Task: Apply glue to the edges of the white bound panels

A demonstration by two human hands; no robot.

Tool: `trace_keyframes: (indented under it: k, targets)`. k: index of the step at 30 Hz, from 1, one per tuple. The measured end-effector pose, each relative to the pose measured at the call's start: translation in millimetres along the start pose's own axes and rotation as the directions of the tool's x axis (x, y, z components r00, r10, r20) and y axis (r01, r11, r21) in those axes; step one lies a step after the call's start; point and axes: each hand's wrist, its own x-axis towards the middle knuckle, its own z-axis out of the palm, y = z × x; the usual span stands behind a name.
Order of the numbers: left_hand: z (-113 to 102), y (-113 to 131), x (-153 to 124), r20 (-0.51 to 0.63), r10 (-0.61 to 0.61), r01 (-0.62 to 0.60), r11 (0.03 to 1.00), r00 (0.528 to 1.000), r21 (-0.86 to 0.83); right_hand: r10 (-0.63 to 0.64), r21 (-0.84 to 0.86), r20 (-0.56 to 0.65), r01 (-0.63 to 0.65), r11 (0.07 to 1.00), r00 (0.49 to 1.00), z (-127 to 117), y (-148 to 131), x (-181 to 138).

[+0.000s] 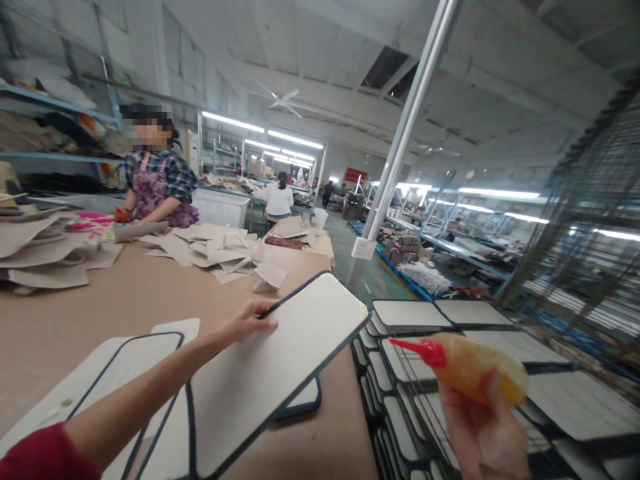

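My left hand (250, 321) grips the edge of a white rounded panel with dark edging (285, 360), thumb on its face. The panel is tilted, raised above the brown table (320, 433). A small yellowish spot shows at its far right corner. My right hand (485, 427) is wrapped round a squeeze bottle (480, 367) of amber liquid with a red nozzle pointing left, towards the panel, not touching it. Under the held panel lies another dark-edged panel (303, 400). More dark-edged white panels (145, 373) lie at the lower left, partly behind my left forearm.
Stacked dark-edged panels (410, 313) fill a rack on the right. Cut beige sheets (200, 247) are piled on the far table, with a larger heap (45, 247) at left. A co-worker in an apron (160, 180) stands across the table. A metal post with a socket box (364, 249) rises beyond.
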Motion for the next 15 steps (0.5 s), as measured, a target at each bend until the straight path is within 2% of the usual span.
trace_keyframes:
  k: [4, 10, 15]
  targets:
    - [-7.6, -3.1, -11.4, 0.013, 0.009, -0.01, 0.997, 1.0, 0.081, -0.108, 0.014, 0.104, 0.107, 0.994, 0.989, 10.7, -15.0, 16.1]
    - [-8.8, 12.6, -24.8, 0.081, 0.011, -0.016, 0.998, 0.997, 0.066, -0.116, -0.002, 0.126, 0.118, 0.993, 0.985, 10.7, -11.5, 25.4]
    - [-1.5, 23.5, -32.7, 0.057, 0.013, -0.017, 0.998, 0.998, 0.059, -0.175, 0.0, 0.16, 0.178, 0.984, 0.971, 5.5, -7.4, 28.7]
